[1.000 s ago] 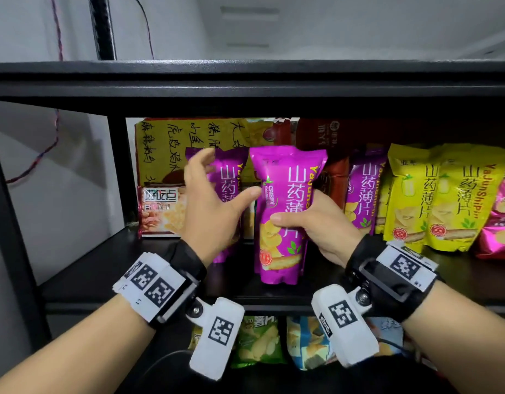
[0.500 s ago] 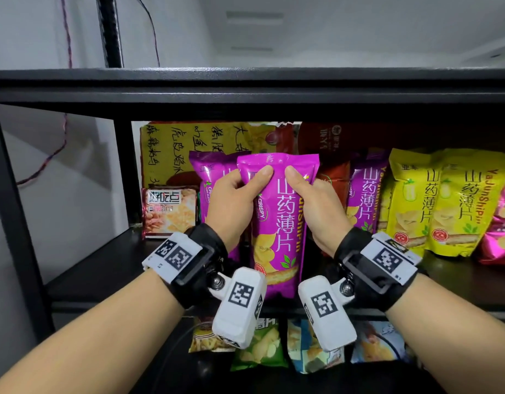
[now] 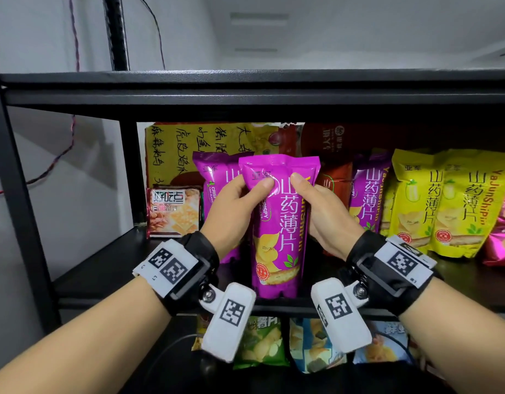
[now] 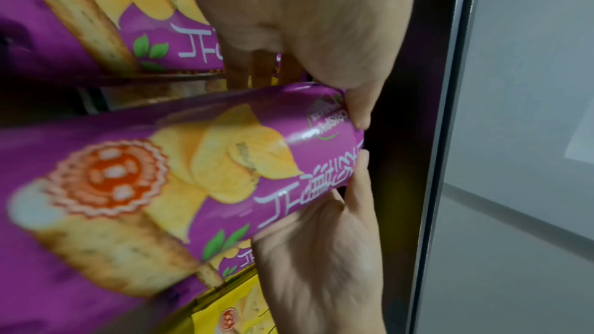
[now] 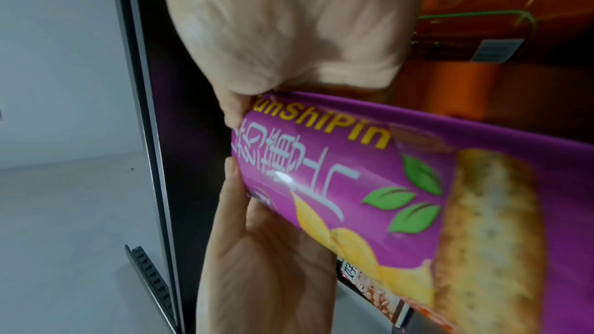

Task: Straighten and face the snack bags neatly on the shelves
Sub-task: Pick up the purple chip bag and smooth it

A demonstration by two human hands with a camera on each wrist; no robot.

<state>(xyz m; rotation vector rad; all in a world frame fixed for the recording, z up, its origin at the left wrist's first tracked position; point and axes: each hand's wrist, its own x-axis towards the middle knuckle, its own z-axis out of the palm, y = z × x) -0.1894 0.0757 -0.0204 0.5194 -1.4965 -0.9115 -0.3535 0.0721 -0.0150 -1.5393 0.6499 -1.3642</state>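
A tall purple yam-chip bag [image 3: 277,228] stands upright at the front edge of the black shelf [image 3: 103,268], its printed face toward me. My left hand [image 3: 237,206] grips its upper left side, thumb on the front and fingers behind. My right hand [image 3: 322,211] grips the upper right side the same way. The left wrist view shows the bag [image 4: 180,177] between my left thumb and the right hand [image 4: 321,250]. In the right wrist view the bag [image 5: 385,187] fills the frame, with my left hand [image 5: 257,250] below it. A second purple bag [image 3: 217,180] stands just behind on the left.
Another purple bag [image 3: 368,194] and yellow yam-chip bags [image 3: 444,203] stand to the right, a pink bag [image 3: 501,231] at the far right. A small cracker pack [image 3: 174,211] and a yellow bag [image 3: 194,149] sit at the back left. Green and blue bags [image 3: 262,345] lie on the lower shelf.
Both hands have moved up from the bag's middle to its upper part and now grip it on either side. The bag stands straighter, and the view has drawn closer.
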